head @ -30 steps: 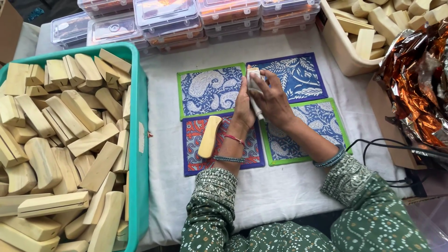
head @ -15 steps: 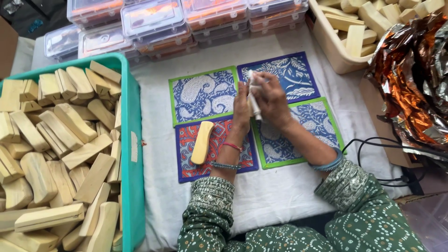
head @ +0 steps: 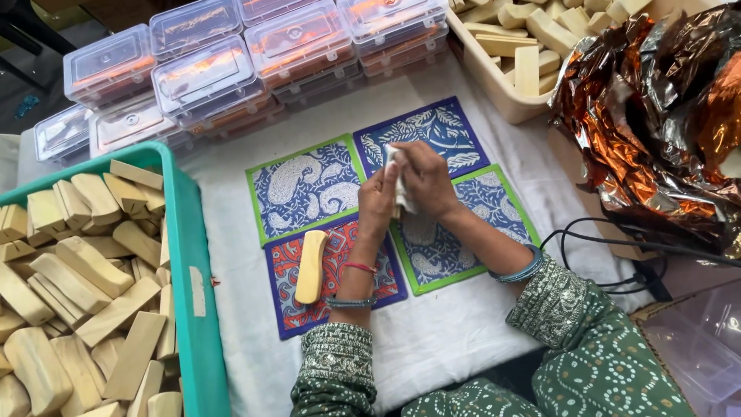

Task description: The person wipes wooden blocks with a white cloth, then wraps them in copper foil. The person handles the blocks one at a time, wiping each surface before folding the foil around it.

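My left hand (head: 377, 202) and my right hand (head: 425, 179) meet over the middle of four patterned cloth squares. Together they grip a small pale block wrapped in white cloth (head: 397, 179), with the right hand's fingers on top. Under the hands lie a green-edged blue paisley square (head: 305, 185), a dark blue leaf square (head: 444, 127), a green-edged blue square (head: 494, 208) and a red-and-blue square (head: 336, 270). A pale wooden block (head: 310, 266) rests on the red-and-blue square, just left of my left wrist.
A teal crate (head: 193, 286) full of pale wooden blocks stands at the left. Clear plastic lidded boxes (head: 201, 73) are stacked along the back. A beige tray (head: 494, 89) of blocks sits back right, beside crumpled copper foil (head: 664, 108). Black cables (head: 617, 247) run at the right.
The hands stay together on the cloth-wrapped block, rubbing it with small shifts. The view has drifted slightly, so everything sits a little lower and to the right in the picture.
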